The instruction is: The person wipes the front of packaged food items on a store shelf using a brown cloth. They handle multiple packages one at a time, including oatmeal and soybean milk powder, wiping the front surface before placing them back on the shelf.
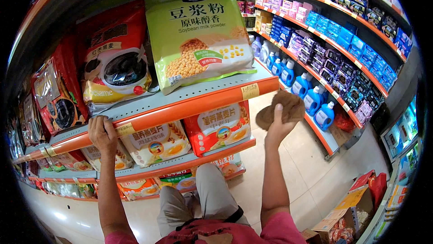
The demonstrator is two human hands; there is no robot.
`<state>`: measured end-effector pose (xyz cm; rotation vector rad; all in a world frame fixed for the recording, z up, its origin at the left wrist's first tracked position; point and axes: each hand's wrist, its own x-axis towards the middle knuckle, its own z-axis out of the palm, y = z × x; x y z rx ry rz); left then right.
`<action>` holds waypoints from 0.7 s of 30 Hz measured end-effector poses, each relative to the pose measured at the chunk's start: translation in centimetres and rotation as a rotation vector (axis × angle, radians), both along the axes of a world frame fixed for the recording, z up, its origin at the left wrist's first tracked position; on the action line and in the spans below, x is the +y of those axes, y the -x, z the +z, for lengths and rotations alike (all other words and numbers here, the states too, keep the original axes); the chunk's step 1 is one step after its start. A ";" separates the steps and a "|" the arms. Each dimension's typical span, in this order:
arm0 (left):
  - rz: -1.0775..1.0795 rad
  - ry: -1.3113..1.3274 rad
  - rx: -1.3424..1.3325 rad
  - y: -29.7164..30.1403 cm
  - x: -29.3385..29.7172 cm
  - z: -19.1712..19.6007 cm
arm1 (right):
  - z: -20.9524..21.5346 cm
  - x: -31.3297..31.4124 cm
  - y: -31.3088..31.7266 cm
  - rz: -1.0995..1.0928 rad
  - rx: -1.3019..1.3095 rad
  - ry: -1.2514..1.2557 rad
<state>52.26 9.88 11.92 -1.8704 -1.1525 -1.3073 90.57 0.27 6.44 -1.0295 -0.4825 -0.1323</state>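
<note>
My left hand (103, 133) is curled over the front edge of the shelf, gripping its orange price rail (189, 105). In my right hand (278, 124) is a folded brown cloth (288, 108), held out past the shelf's right end with the thumb on top. A large green bag with pictured soybeans (198, 41) stands at the right end of the shelf. Beside it, above my left hand, sits a red bag with a dark bowl on it (117, 59). Directly below the rail, white and red food bags (218, 127) fill the lower shelf.
More red bags (58, 95) line the shelf at left. Across the tiled aisle (288, 167), shelves hold blue detergent bottles (311, 100) and small packs (338, 32). Open cardboard boxes (336, 219) stand on the floor at lower right, near another display rack (401, 145).
</note>
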 end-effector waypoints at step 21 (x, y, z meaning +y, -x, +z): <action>0.038 0.058 0.032 0.7 0.0 -0.3 | 1.0 2.4 9.8 0.233 -0.870 0.272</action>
